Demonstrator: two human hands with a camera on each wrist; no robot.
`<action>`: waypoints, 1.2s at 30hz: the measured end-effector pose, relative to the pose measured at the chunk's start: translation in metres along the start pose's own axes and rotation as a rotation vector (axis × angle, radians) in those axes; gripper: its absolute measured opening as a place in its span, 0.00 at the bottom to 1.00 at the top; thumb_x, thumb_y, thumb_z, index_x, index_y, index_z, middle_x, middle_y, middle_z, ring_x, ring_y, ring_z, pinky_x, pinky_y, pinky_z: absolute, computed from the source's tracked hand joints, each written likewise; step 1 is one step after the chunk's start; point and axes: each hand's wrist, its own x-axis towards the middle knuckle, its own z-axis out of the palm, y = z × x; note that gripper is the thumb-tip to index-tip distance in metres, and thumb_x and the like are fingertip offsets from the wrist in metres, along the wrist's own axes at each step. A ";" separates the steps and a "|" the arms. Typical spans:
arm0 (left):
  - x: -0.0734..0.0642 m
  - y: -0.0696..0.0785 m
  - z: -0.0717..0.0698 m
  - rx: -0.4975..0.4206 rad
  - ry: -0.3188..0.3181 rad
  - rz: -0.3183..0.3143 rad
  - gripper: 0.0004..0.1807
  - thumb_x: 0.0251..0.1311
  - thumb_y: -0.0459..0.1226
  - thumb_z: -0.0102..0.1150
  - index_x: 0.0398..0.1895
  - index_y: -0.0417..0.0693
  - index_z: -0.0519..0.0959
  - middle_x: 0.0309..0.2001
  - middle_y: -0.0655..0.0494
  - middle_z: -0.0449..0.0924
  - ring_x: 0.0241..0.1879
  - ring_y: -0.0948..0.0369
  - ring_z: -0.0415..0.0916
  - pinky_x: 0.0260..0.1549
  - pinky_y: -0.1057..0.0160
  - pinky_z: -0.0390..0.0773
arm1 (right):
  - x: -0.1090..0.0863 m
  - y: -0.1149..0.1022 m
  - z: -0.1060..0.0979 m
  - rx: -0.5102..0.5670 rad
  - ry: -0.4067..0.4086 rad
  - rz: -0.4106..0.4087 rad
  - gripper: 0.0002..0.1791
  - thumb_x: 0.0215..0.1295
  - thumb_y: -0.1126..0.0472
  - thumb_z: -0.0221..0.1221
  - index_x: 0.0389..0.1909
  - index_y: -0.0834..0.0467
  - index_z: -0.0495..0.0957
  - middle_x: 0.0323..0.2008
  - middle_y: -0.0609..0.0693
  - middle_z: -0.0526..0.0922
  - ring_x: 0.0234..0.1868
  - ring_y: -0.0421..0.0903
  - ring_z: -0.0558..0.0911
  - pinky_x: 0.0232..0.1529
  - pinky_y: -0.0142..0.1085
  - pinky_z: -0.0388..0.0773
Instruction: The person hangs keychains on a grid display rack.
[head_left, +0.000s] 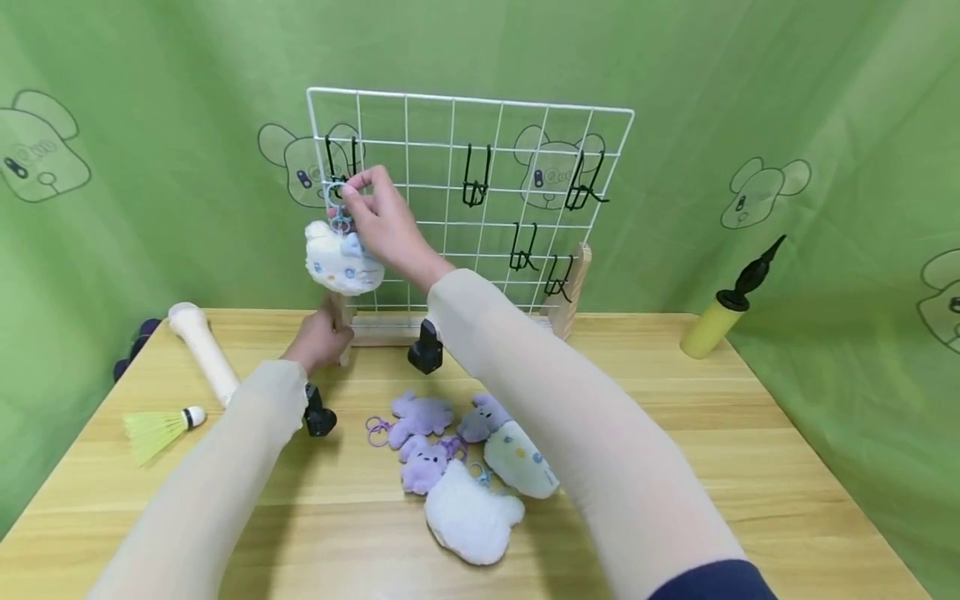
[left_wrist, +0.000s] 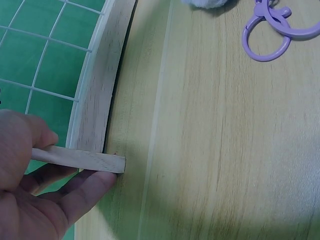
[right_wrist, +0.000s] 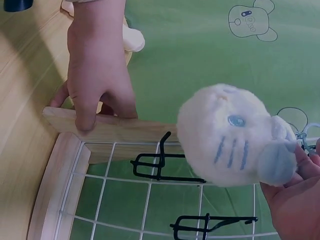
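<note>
My right hand (head_left: 388, 225) pinches the light-blue ring (head_left: 335, 190) of a white cat-head plush keychain (head_left: 341, 265) with blue eyes and a blue bow. The ring is at the upper-left black hook (head_left: 342, 160) of a white wire grid rack (head_left: 468, 98); I cannot tell whether it is over the hook. In the right wrist view the plush (right_wrist: 220, 135) hangs beside my fingertips. Low on the left, my left hand (head_left: 318, 340) grips the rack's wooden side foot. The left wrist view shows thumb and fingers on either side of that wooden foot (left_wrist: 87, 159).
Several purple plush keychains (head_left: 423, 414) and two white plush ones (head_left: 472, 517) lie on the table before the rack. More black hooks (head_left: 476, 179) hang on the grid. A shuttlecock (head_left: 165, 429) and white bottle-shaped club (head_left: 202, 350) lie left; a yellow pump (head_left: 708, 329) stands right.
</note>
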 end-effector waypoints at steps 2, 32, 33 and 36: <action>-0.001 0.000 0.001 -0.007 0.002 0.008 0.45 0.73 0.31 0.46 0.83 0.32 0.32 0.75 0.18 0.56 0.60 0.30 0.78 0.55 0.45 0.90 | -0.001 0.001 -0.002 -0.016 0.006 0.008 0.13 0.85 0.57 0.44 0.58 0.60 0.66 0.54 0.61 0.88 0.49 0.51 0.89 0.42 0.33 0.90; 0.004 -0.002 0.003 -0.025 0.015 0.025 0.42 0.73 0.29 0.45 0.84 0.34 0.37 0.77 0.21 0.55 0.71 0.26 0.65 0.72 0.33 0.72 | -0.101 0.044 -0.097 -0.460 -0.106 -0.141 0.21 0.82 0.57 0.51 0.68 0.62 0.63 0.67 0.61 0.79 0.70 0.54 0.80 0.73 0.43 0.80; 0.003 -0.002 0.003 -0.024 0.015 0.028 0.43 0.72 0.29 0.45 0.83 0.33 0.37 0.77 0.20 0.55 0.71 0.26 0.65 0.72 0.33 0.72 | -0.109 0.048 -0.101 -0.469 -0.123 -0.136 0.21 0.82 0.57 0.51 0.68 0.62 0.64 0.66 0.61 0.80 0.68 0.54 0.81 0.72 0.43 0.81; 0.001 -0.001 0.003 -0.016 0.025 0.032 0.43 0.71 0.30 0.46 0.83 0.32 0.38 0.76 0.20 0.56 0.71 0.26 0.66 0.73 0.34 0.71 | -0.130 0.064 -0.112 -0.509 -0.179 -0.112 0.19 0.80 0.59 0.53 0.64 0.63 0.68 0.60 0.61 0.83 0.63 0.55 0.84 0.69 0.44 0.84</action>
